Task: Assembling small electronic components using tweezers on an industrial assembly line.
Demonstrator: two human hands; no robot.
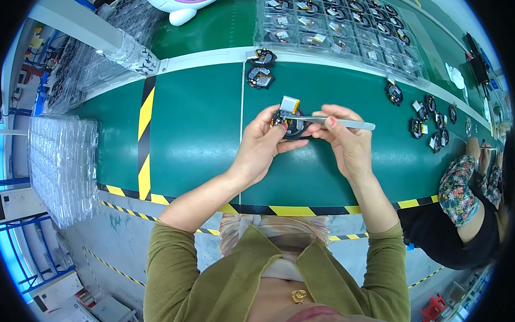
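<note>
So, mid-frame, L hand [262, 143] has its grip round the black disc part [296, 129] over the green counter [196, 130], prob. to hold it steady; R hand [344, 140] pinches silver tweezers [355, 124], prob. b/c they fit tiny spots.

Dead centre, disc [296, 129] in the left hand [259, 139], tweezers [352, 124] from the right hand [347, 140] over it! Above them on the bench [196, 130], two discs [261, 79]; out right, a cluster [441, 120]; behind, upper right, discs in a tray [307, 45]; far left, a tray stack [63, 160].
</note>
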